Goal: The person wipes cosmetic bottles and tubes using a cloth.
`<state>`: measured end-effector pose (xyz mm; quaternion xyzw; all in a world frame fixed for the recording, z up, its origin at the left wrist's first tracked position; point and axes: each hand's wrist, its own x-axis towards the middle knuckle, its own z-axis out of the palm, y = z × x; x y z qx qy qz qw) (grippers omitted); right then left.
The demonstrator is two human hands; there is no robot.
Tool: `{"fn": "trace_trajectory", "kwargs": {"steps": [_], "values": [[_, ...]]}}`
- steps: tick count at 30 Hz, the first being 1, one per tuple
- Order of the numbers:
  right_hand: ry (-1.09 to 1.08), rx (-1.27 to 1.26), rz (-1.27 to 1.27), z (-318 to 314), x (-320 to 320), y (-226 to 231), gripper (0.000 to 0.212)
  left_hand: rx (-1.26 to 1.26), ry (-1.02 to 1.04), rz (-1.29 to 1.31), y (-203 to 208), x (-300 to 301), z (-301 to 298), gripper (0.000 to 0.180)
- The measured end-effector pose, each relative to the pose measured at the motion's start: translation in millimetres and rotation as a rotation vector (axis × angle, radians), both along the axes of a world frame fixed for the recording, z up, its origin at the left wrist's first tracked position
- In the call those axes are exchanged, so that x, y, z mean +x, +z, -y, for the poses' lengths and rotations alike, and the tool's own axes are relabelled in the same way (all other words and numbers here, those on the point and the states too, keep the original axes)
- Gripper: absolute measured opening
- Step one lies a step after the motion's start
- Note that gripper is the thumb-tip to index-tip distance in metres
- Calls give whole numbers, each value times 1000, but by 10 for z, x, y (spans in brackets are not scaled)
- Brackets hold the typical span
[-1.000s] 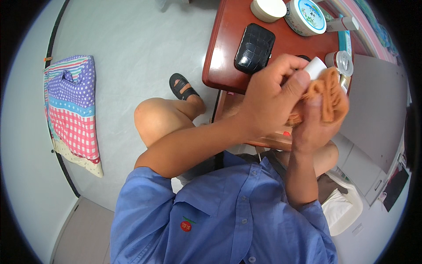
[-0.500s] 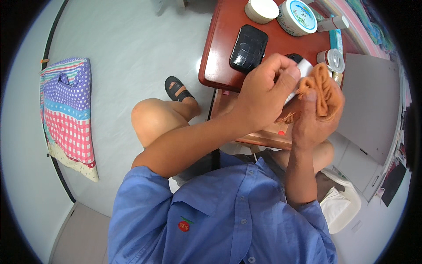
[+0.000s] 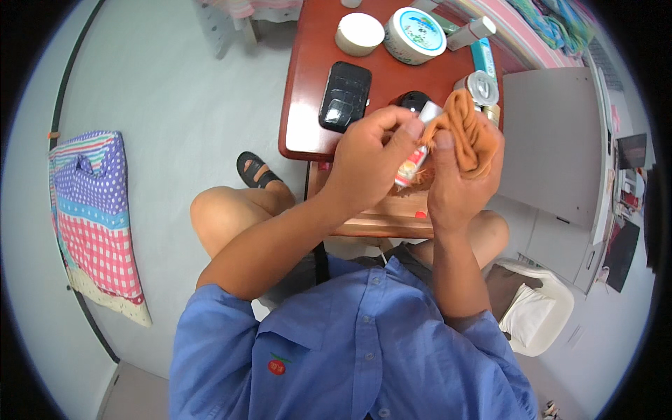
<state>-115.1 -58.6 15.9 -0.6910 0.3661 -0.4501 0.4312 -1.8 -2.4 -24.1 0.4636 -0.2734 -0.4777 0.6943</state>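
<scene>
My left hand (image 3: pixel 372 159) is closed round a slim white container (image 3: pixel 411 168) with a red and yellow label. It is held at a tilt, and the fingers cover its middle. Bunched in my closed right hand (image 3: pixel 455 192) is an orange-brown cloth (image 3: pixel 467 136) with a frayed, fringed edge. The cloth lies against the container's side. Both hands are above a partly pulled-out wooden drawer (image 3: pixel 381 225) at the front of the red-brown table (image 3: pixel 308 91).
On the table stand a black case (image 3: pixel 345 96), a small white-lidded tub (image 3: pixel 359 33), a larger round tub (image 3: pixel 415 35), a clear-lidded jar (image 3: pixel 481 88) and a white tube (image 3: pixel 472 33). A white bin (image 3: pixel 553 318) is at my right, a folded patterned cloth (image 3: pixel 94 224) at far left.
The whole view has shifted, so table and hands appear further left. The container has tilted, and its labelled lower end now shows below my left fingers. Both hands keep their holds.
</scene>
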Motion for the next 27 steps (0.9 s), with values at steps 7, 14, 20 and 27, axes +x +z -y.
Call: {"fn": "trace_trajectory", "kwargs": {"steps": [7,14,20,27], "values": [[201,-138,-72,-289,-101,-321,43,49,115,-404,-28,145,111,23],[92,-37,-11,-246,-15,-199,40,-8,12,-364,-19,98,8,27],[105,59,46,-301,-27,-200,43,-96,-7,-344,-71,52,14,30],[167,-35,18,-478,-60,-334,51,28,114,-329,105,154,-1,31]]}}
